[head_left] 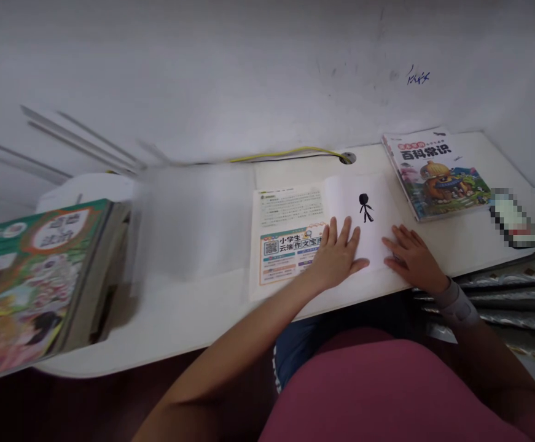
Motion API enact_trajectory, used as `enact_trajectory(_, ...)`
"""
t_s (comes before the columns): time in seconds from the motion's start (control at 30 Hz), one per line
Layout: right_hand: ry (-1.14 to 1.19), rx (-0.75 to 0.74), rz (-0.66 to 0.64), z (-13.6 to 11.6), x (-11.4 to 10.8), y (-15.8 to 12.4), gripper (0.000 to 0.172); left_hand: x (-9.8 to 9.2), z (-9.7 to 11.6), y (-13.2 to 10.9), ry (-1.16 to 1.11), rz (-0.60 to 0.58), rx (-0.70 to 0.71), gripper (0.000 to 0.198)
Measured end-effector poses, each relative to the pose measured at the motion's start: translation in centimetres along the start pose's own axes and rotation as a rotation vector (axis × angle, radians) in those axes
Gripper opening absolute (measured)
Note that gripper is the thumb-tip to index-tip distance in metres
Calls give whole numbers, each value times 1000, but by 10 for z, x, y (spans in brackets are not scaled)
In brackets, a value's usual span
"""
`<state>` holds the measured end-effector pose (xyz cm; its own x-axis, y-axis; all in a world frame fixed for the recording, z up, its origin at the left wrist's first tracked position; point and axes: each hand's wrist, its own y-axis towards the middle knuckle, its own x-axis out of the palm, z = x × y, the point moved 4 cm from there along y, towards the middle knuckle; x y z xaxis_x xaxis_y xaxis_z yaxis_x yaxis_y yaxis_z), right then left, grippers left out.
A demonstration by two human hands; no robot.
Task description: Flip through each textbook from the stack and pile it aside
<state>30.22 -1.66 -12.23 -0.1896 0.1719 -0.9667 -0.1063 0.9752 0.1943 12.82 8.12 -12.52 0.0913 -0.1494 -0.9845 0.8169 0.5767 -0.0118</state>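
An opened book (290, 215) lies on the white desk in front of me, its left page printed with text and a QR code. Over its right side rests a white sheet (380, 190) bearing a black stick figure. My left hand (338, 255) is laid flat with spread fingers across the sheet's lower left and the printed page's edge. At the sheet's right edge, my right hand (412, 258) touches the paper with its fingers stretched out. A grey band circles the right wrist. Neither hand grips anything.
Thick books (41, 276) are stacked at the left end of the desk (175, 319). A picture-covered book (437, 175) and a phone (516, 218) with a blurred screen lie to the right. A yellow cable (290, 151) runs along the wall into a round desk hole (347, 158).
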Motion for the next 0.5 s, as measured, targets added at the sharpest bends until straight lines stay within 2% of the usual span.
enact_trajectory(0.5, -15, -6, -1, -1, 0, -1, 48, -4, -4, 9, -45, -40, 74, 81)
